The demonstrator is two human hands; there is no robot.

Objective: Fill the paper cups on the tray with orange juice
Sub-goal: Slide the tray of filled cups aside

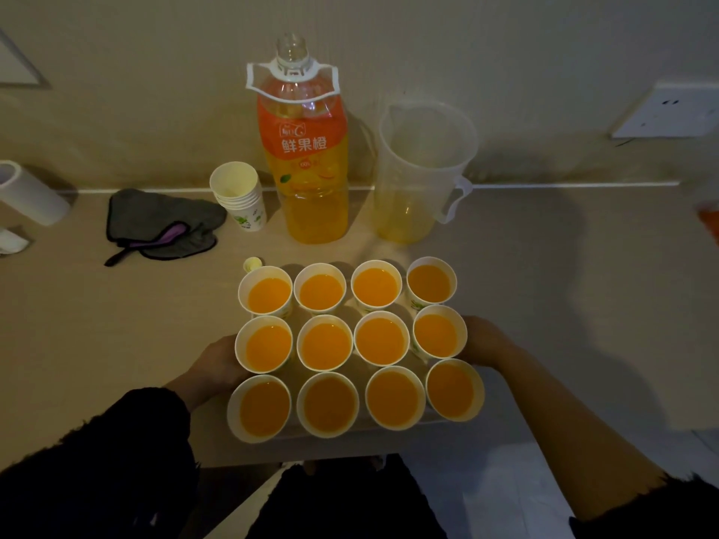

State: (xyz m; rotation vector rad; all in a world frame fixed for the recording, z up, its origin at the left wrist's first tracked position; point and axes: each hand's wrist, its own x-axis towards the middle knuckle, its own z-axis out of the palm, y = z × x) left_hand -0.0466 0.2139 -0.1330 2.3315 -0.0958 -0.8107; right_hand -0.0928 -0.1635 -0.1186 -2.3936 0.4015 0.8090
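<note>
Twelve paper cups (325, 343) are standing in three rows of four on a pale tray (351, 307), each one holding orange juice close to the brim. The tray is sitting near the front edge of a beige surface (97, 324), almost hidden beneath the cups.

The left hand (218, 363) is resting against the tray's left side, beside the middle row. The right hand (482, 340) is lying against the right side, touching the end cup of that row. The fingers of both hands are hiding behind the cups, so I cannot tell whether they are gripping the tray or only touching it. Dark sleeves are covering both forearms.

Behind the tray, a large juice bottle (307, 157) is standing upright with its neck uncapped, about half full. A small yellow cap (251, 263) is lying just beside the back left cup. A clear plastic jug (420, 173) is standing to the right of the bottle, with a little juice in the bottom. A stack of empty cups (241, 196) is leaning to the bottle's left, and a grey cloth (163, 223) is lying further left.
</note>
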